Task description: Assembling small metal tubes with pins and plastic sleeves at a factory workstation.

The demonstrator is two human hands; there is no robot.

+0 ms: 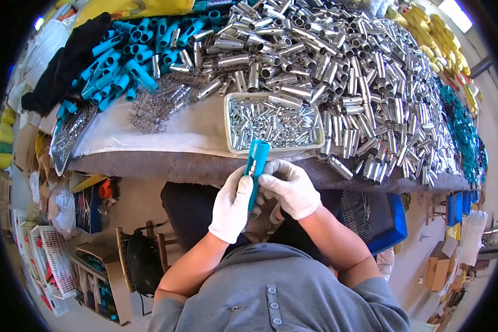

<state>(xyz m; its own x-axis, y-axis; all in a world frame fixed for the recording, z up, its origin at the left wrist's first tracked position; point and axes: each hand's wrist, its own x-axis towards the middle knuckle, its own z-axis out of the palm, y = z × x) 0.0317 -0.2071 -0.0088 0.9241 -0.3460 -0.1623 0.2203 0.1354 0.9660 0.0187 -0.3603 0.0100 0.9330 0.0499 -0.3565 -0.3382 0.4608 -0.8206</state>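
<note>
head view: both hands in white gloves meet just near of the table edge (149, 166), over the person's lap. left hand (232, 206) is closed around the lower part of a teal tube (255, 166), thumb up along its side. right hand (289, 188) is curled beside it, fingertips touching the tube's right side; whether it grips something small of its own cannot be told. the tube stands nearly upright, tilted a little right, its open top end just near of a grey tray (229, 133) filled with small silver sleeves. far of the tray and to the right spreads a big heap of metal tubes (337, 72), covering most of the table. far left lies a pile of teal tubes (122, 61), with a black cloth (66, 61) left of them. a tangle of wire springs (155, 108) sits between the teal pile and the tray. yellow parts (426, 33) lie at the far right. below the table, white baskets (50, 260) stand at the left and a blue bin (393, 221) at the right.
</note>
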